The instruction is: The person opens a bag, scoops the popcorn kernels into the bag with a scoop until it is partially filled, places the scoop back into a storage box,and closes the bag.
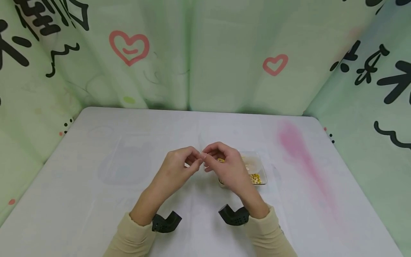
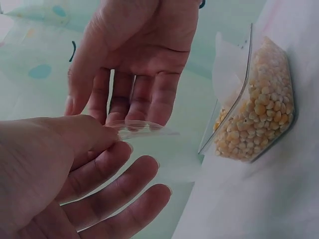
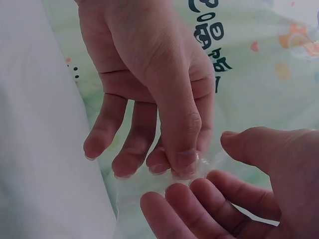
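Note:
My left hand (image 1: 179, 165) pinches the edge of a clear plastic bag (image 2: 144, 129) between thumb and forefinger, its other fingers loosely spread below. In the right wrist view the thin film of the bag (image 3: 130, 206) hangs under the pinch. My right hand (image 1: 229, 166) faces it, with its fingertips right at the bag and its thumb (image 3: 244, 142) held apart from them. Beside and partly behind the right hand stands a clear box (image 1: 264, 175) of yellow corn kernels (image 2: 254, 119). A translucent white piece (image 2: 228, 69) sticks up at the box's opening.
The box rests on a white-covered table (image 1: 128, 207) with a pink smear (image 1: 302, 153) at the right. Green printed curtains (image 1: 224, 53) enclose the back and both sides. Black wrist mounts (image 1: 167, 222) project inward from both forearms.

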Demonstrator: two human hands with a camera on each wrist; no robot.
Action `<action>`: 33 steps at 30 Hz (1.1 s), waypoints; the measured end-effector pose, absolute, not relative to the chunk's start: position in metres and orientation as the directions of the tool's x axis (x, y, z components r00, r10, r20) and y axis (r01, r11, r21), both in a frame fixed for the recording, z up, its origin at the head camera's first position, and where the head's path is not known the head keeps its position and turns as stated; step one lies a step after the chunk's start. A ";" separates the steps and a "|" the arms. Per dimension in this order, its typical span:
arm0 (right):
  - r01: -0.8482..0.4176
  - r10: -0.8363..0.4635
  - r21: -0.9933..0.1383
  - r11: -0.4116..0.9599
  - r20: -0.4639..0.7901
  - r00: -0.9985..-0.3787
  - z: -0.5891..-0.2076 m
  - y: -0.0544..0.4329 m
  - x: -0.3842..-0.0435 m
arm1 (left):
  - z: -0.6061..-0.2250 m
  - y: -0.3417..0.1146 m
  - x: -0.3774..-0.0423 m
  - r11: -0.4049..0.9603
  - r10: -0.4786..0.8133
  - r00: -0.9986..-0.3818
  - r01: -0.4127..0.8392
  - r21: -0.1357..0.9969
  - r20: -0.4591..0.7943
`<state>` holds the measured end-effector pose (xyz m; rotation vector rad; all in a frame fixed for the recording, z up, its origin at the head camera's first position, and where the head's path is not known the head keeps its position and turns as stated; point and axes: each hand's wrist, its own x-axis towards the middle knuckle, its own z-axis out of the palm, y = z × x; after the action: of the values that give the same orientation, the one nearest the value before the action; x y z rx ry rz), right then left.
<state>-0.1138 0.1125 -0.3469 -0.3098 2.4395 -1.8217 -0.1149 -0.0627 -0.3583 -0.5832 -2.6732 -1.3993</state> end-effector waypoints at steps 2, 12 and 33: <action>-0.122 -0.202 -0.943 0.310 0.060 -0.978 -0.348 0.112 -0.114 | -0.359 -0.062 -0.114 0.528 0.301 -0.922 0.373 0.763 0.242; -0.179 -0.206 -0.924 0.337 0.113 -0.972 -0.349 0.112 -0.115 | -0.362 -0.062 -0.116 0.494 0.323 -0.903 0.415 0.764 0.282; -0.140 -0.207 -0.949 0.281 0.083 -0.975 -0.350 0.113 -0.116 | -0.361 -0.058 -0.114 0.337 0.210 -0.924 0.376 0.863 0.320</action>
<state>-0.1162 0.1127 -0.3499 -0.3348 2.4686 -1.8198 -0.1139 -0.0580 -0.3605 -0.5390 -2.4406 -1.6402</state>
